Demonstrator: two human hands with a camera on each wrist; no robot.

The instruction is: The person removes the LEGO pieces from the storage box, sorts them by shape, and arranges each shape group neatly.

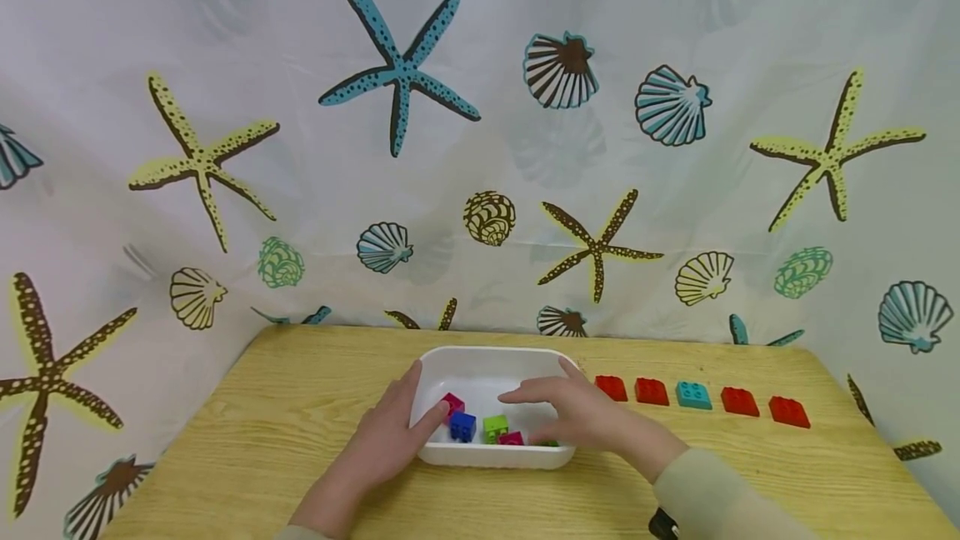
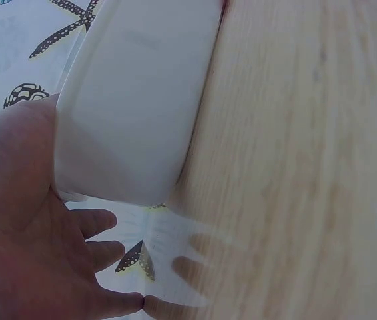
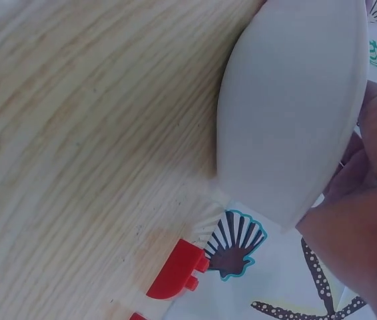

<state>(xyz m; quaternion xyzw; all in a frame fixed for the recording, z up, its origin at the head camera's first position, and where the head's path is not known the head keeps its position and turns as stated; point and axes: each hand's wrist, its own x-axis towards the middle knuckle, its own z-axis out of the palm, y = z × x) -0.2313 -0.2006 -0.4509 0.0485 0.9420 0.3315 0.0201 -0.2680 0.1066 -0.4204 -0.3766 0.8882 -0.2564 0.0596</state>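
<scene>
A white plastic bin [image 1: 495, 456] sits on the table with toy building bricks inside. Among them are a blue brick [image 1: 462, 427], a lime green brick [image 1: 495, 428] and two magenta bricks, one [image 1: 453, 405] near my left thumb. My left hand [image 1: 384, 438] holds the bin's left end, thumb over the rim and fingers outside; in the left wrist view its fingers [image 2: 105, 255] reach past the bin wall. My right hand [image 1: 581, 411] reaches over the right end into the bin, thumb and forefinger spread apart. Partly under it shows a darker green brick [image 1: 549, 442].
Right of the bin, a row of flat bricks runs along the wooden table [image 1: 247, 432]: red ones [image 1: 651, 392] on both sides of a teal one [image 1: 693, 395]. A curtain [image 1: 480, 148] printed with starfish and shells hangs behind. A small black object [image 1: 663, 523] lies by the right sleeve.
</scene>
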